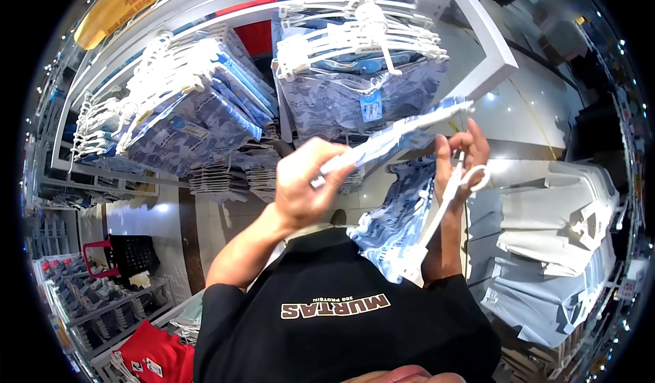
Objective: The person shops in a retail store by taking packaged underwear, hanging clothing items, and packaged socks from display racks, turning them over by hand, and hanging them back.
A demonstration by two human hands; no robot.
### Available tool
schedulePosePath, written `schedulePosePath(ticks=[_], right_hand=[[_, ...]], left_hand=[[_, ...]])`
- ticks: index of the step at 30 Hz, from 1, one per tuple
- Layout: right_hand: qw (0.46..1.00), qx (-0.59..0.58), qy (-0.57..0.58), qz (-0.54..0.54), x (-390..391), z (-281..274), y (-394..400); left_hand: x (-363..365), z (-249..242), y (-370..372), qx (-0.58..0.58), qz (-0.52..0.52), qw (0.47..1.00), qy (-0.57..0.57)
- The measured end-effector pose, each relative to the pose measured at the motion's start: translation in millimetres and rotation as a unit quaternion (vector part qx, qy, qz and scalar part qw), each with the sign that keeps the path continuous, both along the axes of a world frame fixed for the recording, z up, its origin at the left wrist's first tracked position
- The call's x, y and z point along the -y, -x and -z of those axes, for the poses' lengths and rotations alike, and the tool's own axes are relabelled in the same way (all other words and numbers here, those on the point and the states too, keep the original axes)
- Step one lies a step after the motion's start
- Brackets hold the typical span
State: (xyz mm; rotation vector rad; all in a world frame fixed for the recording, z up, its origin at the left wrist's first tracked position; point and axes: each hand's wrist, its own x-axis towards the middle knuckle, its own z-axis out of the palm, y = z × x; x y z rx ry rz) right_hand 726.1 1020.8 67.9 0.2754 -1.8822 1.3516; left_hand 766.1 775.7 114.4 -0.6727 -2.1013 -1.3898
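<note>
My left hand is closed around one end of a folded blue camouflage-patterned garment, which has a white hanger bar along its edge. The garment slants up to the right, its far end above my right hand. My right hand has its thumb and fingers around a white hanger, with the loop of the hook sticking out to the right. From that hanger hangs a second blue patterned garment, close to my chest; its kind is hard to make out.
Ahead, a white metal rack carries dense rows of blue patterned garments on white hangers. White shirts lie at the right. Red clothing sits at the lower left, near a black basket. A yellow sign is at the upper left.
</note>
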Motion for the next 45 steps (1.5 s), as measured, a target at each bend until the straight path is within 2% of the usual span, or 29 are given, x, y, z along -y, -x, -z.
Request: schedulePosePath(ticks=[2,4,5,6,8,9,10,12,13,14,15,16,17,20,21,24,25,28,29,30,32,34,36,38,39,42,43,44,45], right_hand=[[0.992,0.001,-0.118,0.045,-3,0,4],[0.988,0.007,-0.143,0.051,1,-1,1],[0.994,-0.002,-0.101,0.042,0,7,3],[0.988,-0.004,-0.134,0.075,1,7,2],[0.985,-0.029,-0.131,0.108,-2,10,4],[0.993,-0.036,-0.078,0.085,-4,16,8],[0.986,-0.038,-0.119,0.114,-5,9,6],[0.979,-0.111,-0.153,0.081,-31,27,21],[0.985,-0.062,-0.135,0.090,-35,34,16],[1.000,-0.005,0.011,0.027,-20,37,14],[0.984,0.031,0.173,-0.023,-4,40,12],[0.942,0.107,0.307,-0.079,12,23,2],[0.914,0.130,0.361,-0.130,17,21,1],[0.877,0.185,0.398,-0.197,20,30,3],[0.875,0.213,0.386,-0.200,18,31,1],[0.881,0.213,0.373,-0.199,20,40,3],[0.885,0.223,0.373,-0.168,23,33,1],[0.856,0.224,0.427,-0.184,12,51,7],[0.846,0.231,0.429,-0.217,1,59,15],[0.842,0.217,0.440,-0.224,-5,71,15],[0.833,0.188,0.462,-0.239,4,67,13],[0.822,0.199,0.450,-0.287,-2,68,11],[0.860,0.183,0.434,-0.198,16,60,10],[0.859,0.210,0.434,-0.170,26,42,3],[0.859,0.223,0.433,-0.157,29,37,2],[0.856,0.204,0.435,-0.189,23,70,12],[0.938,0.165,0.257,-0.163,26,61,12],[0.977,0.110,0.121,-0.134,28,55,13],[0.988,0.067,0.016,-0.141,27,46,17]], left_hand=[[-13,15,-10,-0.020,0.031,0.998,0.045],[-26,28,-18,-0.057,0.041,0.997,0.038],[-30,29,-20,-0.068,0.067,0.995,0.028],[-34,29,-23,-0.078,0.094,0.992,0.018],[-36,43,-35,0.010,0.168,0.986,-0.006],[-33,56,-34,0.052,0.213,0.976,-0.005],[-30,73,-31,0.094,0.258,0.962,-0.002],[-27,114,-24,0.205,0.227,0.952,0.023],[-26,129,-22,0.287,0.219,0.932,-0.015],[-27,143,-21,0.368,0.208,0.905,-0.052],[-30,157,-21,0.410,0.198,0.887,-0.082],[-34,169,-21,0.450,0.186,0.866,-0.111],[-39,181,-21,0.491,0.173,0.842,-0.141],[-55,195,-17,0.530,0.122,0.819,-0.186],[-57,195,-18,0.578,0.123,0.770,-0.241],[-54,173,-19,0.620,0.241,0.643,-0.381],[-55,171,-20,0.611,0.257,0.630,-0.405],[-44,156,-27,0.582,0.255,0.635,-0.439],[-40,129,-30,0.577,0.232,0.656,-0.428],[-38,148,-33,0.568,0.219,0.674,-0.417],[-39,134,-37,0.535,0.203,0.708,-0.413],[-41,139,-38,0.540,0.176,0.714,-0.410],[-41,140,-38,0.544,0.157,0.704,-0.428],[-43,135,-37,0.549,0.149,0.678,-0.465],[-43,139,-37,0.546,0.136,0.687,-0.460],[-38,142,-33,0.566,0.097,0.684,-0.450],[-35,146,-31,0.562,0.084,0.686,-0.455],[-30,154,-30,0.563,0.095,0.681,-0.458],[-26,160,-30,0.548,0.094,0.707,-0.437]])
